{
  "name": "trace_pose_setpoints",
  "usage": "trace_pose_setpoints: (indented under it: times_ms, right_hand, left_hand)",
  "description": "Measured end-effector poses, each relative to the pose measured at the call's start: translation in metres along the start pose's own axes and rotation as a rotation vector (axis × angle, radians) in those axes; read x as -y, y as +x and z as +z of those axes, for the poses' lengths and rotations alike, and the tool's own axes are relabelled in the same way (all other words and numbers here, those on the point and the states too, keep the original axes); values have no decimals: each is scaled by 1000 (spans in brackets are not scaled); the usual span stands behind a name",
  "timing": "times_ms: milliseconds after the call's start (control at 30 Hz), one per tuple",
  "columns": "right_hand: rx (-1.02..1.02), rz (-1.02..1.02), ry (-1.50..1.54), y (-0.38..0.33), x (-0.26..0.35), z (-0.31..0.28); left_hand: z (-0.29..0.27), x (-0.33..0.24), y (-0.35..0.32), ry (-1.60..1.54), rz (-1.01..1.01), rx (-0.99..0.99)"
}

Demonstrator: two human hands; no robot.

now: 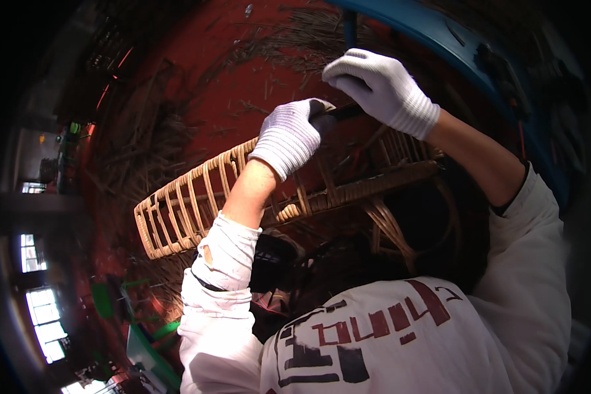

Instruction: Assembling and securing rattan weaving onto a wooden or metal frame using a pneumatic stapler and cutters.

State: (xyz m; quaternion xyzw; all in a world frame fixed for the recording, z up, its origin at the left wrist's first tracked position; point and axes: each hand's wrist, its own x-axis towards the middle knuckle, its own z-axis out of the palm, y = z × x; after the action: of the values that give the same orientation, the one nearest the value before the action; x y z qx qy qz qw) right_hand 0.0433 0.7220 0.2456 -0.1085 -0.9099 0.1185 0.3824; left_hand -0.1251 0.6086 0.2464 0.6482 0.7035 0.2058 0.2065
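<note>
A long wicker frame (361, 188) of tan cane lies slantwise across my lap, with wrapped rails and cross strands along its left part. My left hand (286, 139), in a white knit glove, is closed round the far rail near its middle. Its fingertips are partly hidden behind the rail. Just to the right and a little farther off, my gloved right hand (381, 87) is raised above the same rail, its fingers curled and pressed together. Whatever is between those fingers, if anything, does not show. A dark stretch of rail runs between the two hands.
Loose cane scraps (302, 41) litter the red floor (210, 79) beyond the frame. A blue table-like edge (433, 29) curves along the far right, with dark tools on it. Bent cane strips (389, 230) hang below the near rail. Green furniture (144, 358) stands at lower left.
</note>
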Motion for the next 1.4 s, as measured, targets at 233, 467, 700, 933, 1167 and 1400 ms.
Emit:
trace_pose_setpoints:
  times_ms: [233,467,700,933,1167,1400]
  right_hand:
    - [304,-434,-235,-41,21,-7]
    - [321,-448,-76,-39,14,9]
    - [223,-371,-12,-35,20,11]
    - [104,-62,104,-22,28,20]
    - [119,66,204,-18,30,23]
    - [135,236,251,-7,22,36]
  left_hand:
    - [-8,12,15,-218,73,238]
    - [-7,15,12,-237,86,205]
    - [4,24,0,-228,182,-65]
    - [12,31,-7,-58,143,-256]
    - [14,34,-5,-39,163,-268]
    - [14,36,-5,-75,140,-322]
